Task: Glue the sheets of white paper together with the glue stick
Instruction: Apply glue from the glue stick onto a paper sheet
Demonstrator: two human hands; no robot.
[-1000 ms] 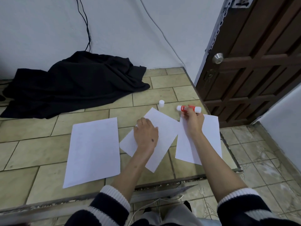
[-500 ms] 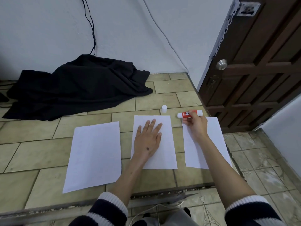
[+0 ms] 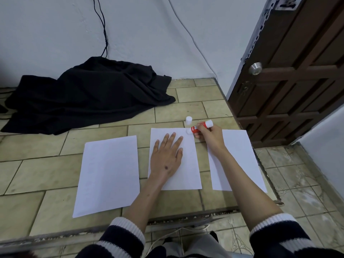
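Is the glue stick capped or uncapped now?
Uncapped: the white cap stands alone on the tiles, while the right hand holds the glue stick.

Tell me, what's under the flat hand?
The left hand lies flat on the middle sheet of white paper. The paper covers the tiled surface beneath, so nothing more shows there.

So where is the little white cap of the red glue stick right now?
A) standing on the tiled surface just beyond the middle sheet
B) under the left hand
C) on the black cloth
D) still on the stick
A: the small white cap stands alone on the tan tiled surface past the middle white paper sheet, while the right hand holds the red glue stick uncapped.
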